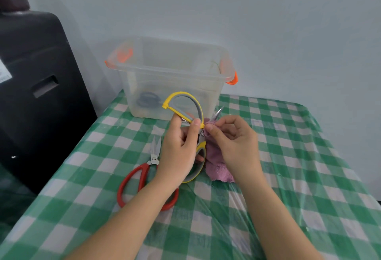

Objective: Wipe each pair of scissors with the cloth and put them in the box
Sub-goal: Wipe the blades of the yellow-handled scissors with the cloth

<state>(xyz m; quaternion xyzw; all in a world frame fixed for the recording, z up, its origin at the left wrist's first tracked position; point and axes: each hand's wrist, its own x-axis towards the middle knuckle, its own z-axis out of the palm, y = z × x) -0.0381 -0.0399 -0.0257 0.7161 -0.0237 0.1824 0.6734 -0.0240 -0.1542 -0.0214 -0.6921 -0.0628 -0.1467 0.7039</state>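
Green-checked tablecloth [288, 156]; clear box [171, 78] at back; just before it, left hand [179, 152] grips splayed yellow-grey scissors [185, 105]; right hand [233, 142] pinches pink cloth [214, 162] round blade; red scissors [144, 177] nearer, unwiped; risk: exposed tip nicks fingers.

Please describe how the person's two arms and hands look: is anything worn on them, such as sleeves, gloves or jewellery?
Both forearms are bare as far as the picture shows; no sleeve is visible. The left hand and the right hand wear no gloves, and no ring, watch or bracelet shows. The nails on the fingers look short and unpainted.
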